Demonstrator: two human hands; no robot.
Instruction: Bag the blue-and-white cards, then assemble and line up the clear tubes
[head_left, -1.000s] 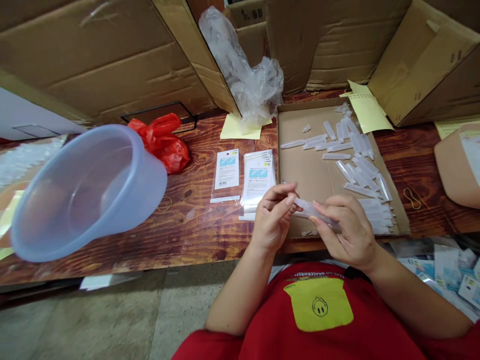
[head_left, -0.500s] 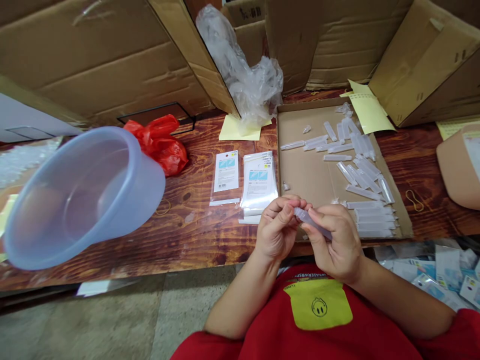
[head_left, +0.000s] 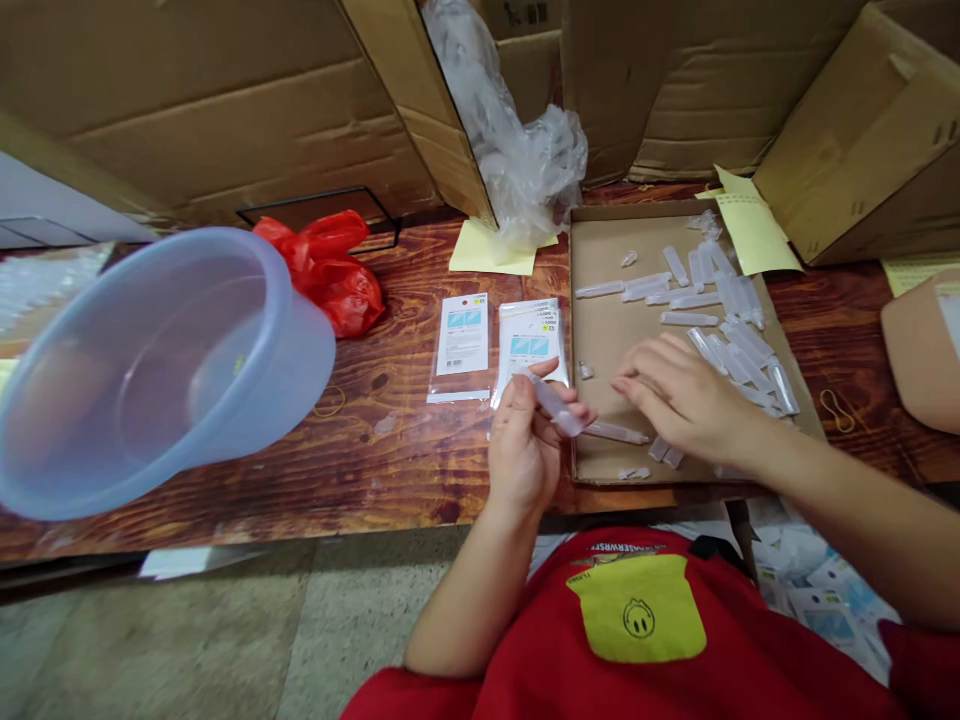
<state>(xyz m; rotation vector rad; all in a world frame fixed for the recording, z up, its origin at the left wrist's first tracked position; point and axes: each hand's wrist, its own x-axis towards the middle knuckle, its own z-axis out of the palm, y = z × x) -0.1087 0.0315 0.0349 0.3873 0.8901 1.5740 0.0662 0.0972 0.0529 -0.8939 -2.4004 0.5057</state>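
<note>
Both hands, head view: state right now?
Left hand: closed on a translucent tube.
Right hand: fingers curled above the cardboard tray; cannot tell whether it holds anything.

Basin (head_left: 307,350) left on table (head_left: 397,450), packets (head_left: 461,335) between, tubes (head_left: 688,319) in tray (head_left: 615,345) right, cartons (head_left: 255,110) behind

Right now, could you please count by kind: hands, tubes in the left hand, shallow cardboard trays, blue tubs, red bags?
Left hand and right hand: 2
Tube in left hand: 1
Shallow cardboard tray: 1
Blue tub: 1
Red bag: 1
Total: 6
</note>
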